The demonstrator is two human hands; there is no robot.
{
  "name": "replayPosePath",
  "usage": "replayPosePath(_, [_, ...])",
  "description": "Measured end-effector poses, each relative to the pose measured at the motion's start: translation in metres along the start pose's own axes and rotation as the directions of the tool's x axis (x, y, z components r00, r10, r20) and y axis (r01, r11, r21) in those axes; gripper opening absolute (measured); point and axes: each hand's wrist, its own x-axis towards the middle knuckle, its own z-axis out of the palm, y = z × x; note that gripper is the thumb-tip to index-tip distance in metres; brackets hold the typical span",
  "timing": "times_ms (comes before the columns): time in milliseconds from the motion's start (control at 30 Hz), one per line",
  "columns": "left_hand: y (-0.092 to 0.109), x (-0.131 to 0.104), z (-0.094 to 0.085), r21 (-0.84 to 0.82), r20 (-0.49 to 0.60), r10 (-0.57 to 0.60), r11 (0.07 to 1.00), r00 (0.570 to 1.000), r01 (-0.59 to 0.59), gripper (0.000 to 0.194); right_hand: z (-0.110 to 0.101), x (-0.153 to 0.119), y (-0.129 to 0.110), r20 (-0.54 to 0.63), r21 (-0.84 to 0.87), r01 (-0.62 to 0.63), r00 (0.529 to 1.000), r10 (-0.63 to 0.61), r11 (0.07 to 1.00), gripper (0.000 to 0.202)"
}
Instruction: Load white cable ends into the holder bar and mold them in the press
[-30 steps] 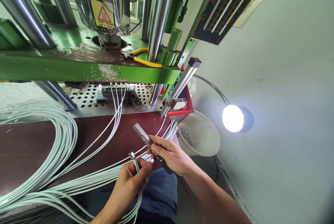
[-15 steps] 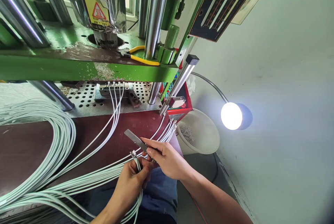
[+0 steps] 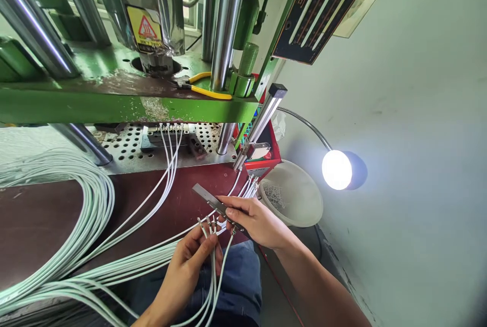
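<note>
Cables [image 3: 213,271] sit pinched in my left hand [image 3: 193,257], ends upward, while my right hand [image 3: 254,221] grips a flat metal bar [image 3: 206,196] just beside them.

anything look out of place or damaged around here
The yellow-handled pliers lie loose on the green press plate beside a steel column, an odd resting spot on a machine. The plate's front edge also has a pale, scuffed patch. No clear damage shows on the white cables in the left hand.
</note>
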Motion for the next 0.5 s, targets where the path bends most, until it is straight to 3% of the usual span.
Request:
replayPosePath(233, [0.0049, 0.0026, 0.0024, -0.068, 0.113, -0.021, 0.997, 0.993, 0.028, 0.03, 0.0004, -0.0006, -0.0016, 0.008, -0.032, 0.009, 1.0, -0.009, 0.999, 0.035])
replayPosePath(367, [0.0073, 0.0043, 0.0029, -0.19, 0.096, -0.072, 0.978, 0.993, 0.09, 0.032, 0.0016, -0.0005, -0.0024, -0.019, -0.032, 0.025, 0.999, -0.026, 0.999, 0.033])
replayPosePath(500, [0.0075, 0.0074, 0.0035, -0.091, 0.03, -0.035, 0.995, 0.999, 0.037, 0.03, 0.0018, -0.0005, -0.0029, 0.001, -0.014, -0.003, 1.0, 0.003, 1.0, 0.035])
